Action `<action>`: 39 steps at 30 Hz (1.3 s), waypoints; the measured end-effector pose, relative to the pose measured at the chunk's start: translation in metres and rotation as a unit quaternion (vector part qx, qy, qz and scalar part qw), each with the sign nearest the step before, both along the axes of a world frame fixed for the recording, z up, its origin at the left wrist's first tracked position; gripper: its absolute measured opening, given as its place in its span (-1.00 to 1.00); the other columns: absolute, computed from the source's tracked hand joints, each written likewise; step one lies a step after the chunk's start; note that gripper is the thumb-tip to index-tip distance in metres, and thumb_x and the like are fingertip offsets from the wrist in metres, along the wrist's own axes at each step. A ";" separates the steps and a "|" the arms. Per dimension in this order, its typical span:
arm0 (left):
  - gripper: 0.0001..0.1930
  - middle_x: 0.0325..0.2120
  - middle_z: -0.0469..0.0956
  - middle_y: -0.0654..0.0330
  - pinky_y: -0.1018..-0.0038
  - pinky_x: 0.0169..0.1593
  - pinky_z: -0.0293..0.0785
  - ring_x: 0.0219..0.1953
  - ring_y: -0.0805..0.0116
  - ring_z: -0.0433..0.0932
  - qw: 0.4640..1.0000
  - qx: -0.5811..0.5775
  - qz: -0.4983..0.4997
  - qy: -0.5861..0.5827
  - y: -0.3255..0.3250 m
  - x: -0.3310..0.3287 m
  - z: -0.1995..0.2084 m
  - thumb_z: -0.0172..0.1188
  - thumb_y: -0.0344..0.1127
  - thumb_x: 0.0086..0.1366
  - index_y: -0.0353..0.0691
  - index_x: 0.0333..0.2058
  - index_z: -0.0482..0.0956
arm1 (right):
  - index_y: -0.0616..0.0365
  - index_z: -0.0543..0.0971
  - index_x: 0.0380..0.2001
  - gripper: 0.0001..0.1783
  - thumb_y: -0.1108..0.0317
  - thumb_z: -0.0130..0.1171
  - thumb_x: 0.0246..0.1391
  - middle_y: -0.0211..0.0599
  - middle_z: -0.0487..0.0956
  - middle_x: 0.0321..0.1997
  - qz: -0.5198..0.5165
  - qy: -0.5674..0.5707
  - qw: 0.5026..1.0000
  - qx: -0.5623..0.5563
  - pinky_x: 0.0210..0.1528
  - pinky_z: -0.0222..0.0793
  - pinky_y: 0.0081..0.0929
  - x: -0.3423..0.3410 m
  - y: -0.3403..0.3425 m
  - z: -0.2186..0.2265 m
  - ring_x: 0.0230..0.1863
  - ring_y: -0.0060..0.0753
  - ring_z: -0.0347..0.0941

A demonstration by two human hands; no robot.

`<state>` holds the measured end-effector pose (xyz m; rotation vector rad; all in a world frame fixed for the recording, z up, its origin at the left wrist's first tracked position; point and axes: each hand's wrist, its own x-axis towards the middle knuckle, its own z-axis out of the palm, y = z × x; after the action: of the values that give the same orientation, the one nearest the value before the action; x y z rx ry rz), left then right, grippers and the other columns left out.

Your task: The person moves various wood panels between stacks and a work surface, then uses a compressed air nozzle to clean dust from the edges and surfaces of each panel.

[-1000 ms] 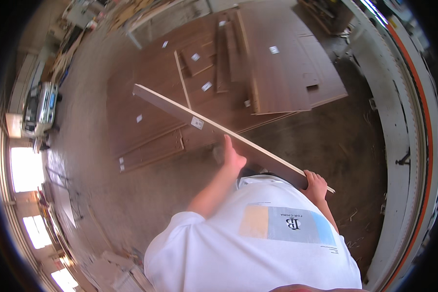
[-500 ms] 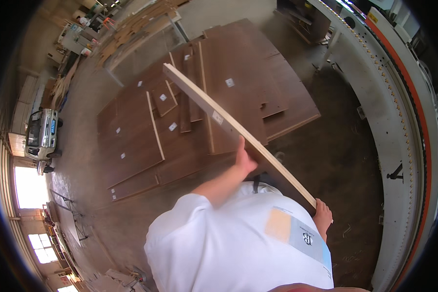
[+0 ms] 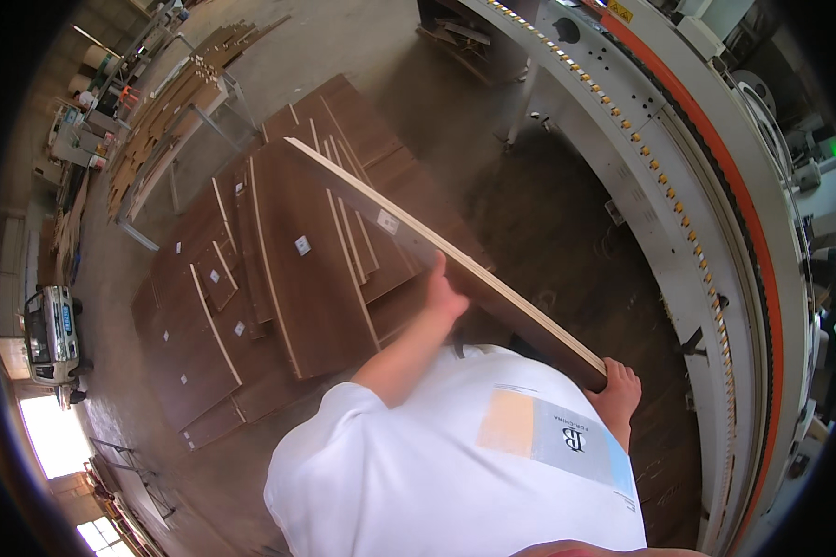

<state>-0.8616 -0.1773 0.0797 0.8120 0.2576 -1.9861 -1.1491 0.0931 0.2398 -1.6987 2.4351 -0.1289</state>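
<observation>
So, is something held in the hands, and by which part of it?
A long brown board: the right hand grips its near end; the left hand lies against its face near mid-length, fingers hidden.

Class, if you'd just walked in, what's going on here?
A person in a white T-shirt holds a long, narrow, dark brown wooden board with a pale edge. The right hand grips its near end; the left hand is against its side, fingers hidden. Flat, dark brown, pale-edged wooden panels lie ahead and to the left.
</observation>
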 end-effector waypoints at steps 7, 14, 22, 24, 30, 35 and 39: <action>-0.43 0.22 0.47 0.10 0.00 0.35 0.26 0.30 0.03 0.35 0.995 0.066 0.081 -0.005 -0.081 -0.099 0.001 0.25 0.08 0.36 -0.11 0.21 0.45 | -0.06 0.60 -0.05 -0.33 0.20 0.51 -0.40 -0.35 0.65 -0.05 0.092 -0.063 0.993 0.033 0.03 0.49 -0.19 -0.161 -0.147 -0.022 0.00 -0.14 0.56; -0.49 0.09 0.57 0.19 0.15 0.29 0.33 0.17 0.15 0.47 0.974 0.024 0.225 0.005 -0.128 -0.128 -0.015 0.26 0.10 0.35 -0.09 0.11 0.53 | -0.05 0.59 -0.03 -0.28 0.20 0.51 -0.46 -0.35 0.65 -0.09 0.264 -0.078 0.960 0.049 0.00 0.49 -0.21 -0.261 -0.308 -0.008 -0.04 -0.16 0.56; -0.42 0.20 0.47 0.07 -0.06 0.37 0.21 0.27 -0.04 0.36 0.941 0.042 0.335 0.008 -0.252 -0.110 -0.020 0.08 0.19 0.42 -0.11 0.20 0.46 | -0.08 0.61 -0.02 -0.27 0.16 0.53 -0.43 -0.34 0.67 -0.05 0.366 -0.055 0.926 0.070 0.01 0.52 -0.22 -0.245 -0.520 -0.017 -0.03 -0.19 0.58; -0.44 0.17 0.50 0.10 -0.01 0.36 0.23 0.25 -0.01 0.39 0.945 0.025 0.325 0.007 -0.298 -0.097 -0.019 0.05 0.17 0.44 -0.12 0.20 0.46 | -0.07 0.61 -0.01 -0.28 0.14 0.54 -0.41 -0.34 0.67 -0.05 0.378 -0.044 0.922 0.073 0.02 0.52 -0.22 -0.235 -0.578 -0.025 -0.01 -0.20 0.58; -0.58 0.05 0.57 0.16 0.13 0.25 0.37 0.12 0.16 0.49 0.922 0.000 0.387 0.022 -0.462 -0.042 0.017 0.21 -0.01 0.41 -0.12 0.10 0.50 | -0.05 0.60 0.00 -0.31 0.15 0.46 -0.37 -0.31 0.66 -0.05 0.430 -0.039 0.900 0.065 0.04 0.51 -0.25 -0.174 -0.778 0.009 0.02 -0.19 0.57; -0.51 0.14 0.51 0.16 0.12 0.28 0.32 0.19 0.17 0.44 0.913 -0.021 0.407 -0.023 -0.588 0.009 0.043 0.18 0.00 0.43 -0.11 0.21 0.42 | -0.03 0.61 -0.03 -0.35 0.16 0.40 -0.36 -0.29 0.68 -0.09 0.469 -0.035 0.882 0.029 0.01 0.52 -0.26 -0.124 -0.942 0.045 -0.05 -0.15 0.59; -0.56 0.10 0.52 0.25 0.23 0.17 0.40 0.13 0.27 0.46 0.908 -0.002 0.416 -0.056 -0.676 0.034 0.038 0.17 0.02 0.44 0.00 0.18 0.44 | -0.02 0.63 -0.07 -0.36 0.18 0.39 -0.41 -0.28 0.69 -0.15 0.492 -0.047 0.869 0.026 0.00 0.52 -0.26 -0.092 -1.062 0.048 -0.08 -0.12 0.60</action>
<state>-0.8273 -0.8531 0.1176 0.6532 0.4446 -1.1313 -1.2413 -0.9691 0.2879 -2.5670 1.2251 -0.0047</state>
